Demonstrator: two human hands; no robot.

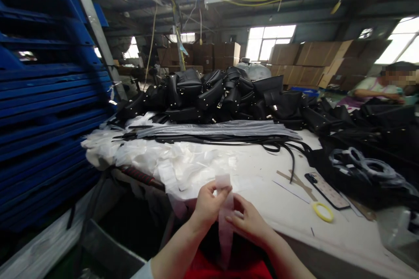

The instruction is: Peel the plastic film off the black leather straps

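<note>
Near the table's front edge, my left hand (pixel 211 201) is closed on a strip of thin, whitish, see-through wrapping (pixel 225 231). The strip's top end sticks up above my fingers and its long tail hangs down toward my lap. My right hand (pixel 245 218) is on the right side of the same strip, thumb and fingers curled at its edge. A heap of white, crumpled thin sheets (pixel 193 161) lies just beyond my hands on the left. Behind it is a stack of long black straps (pixel 209 130), partly covered in clear wrapping.
Black bags (pixel 212 91) are piled across the back of the table (pixel 262 174). To the right lie a phone (pixel 327 191), a yellow tape roll (pixel 322 212) and bundled clear cords (pixel 369 165). Blue pallets (pixel 49 109) stand left. A person (pixel 376 87) sits at far right.
</note>
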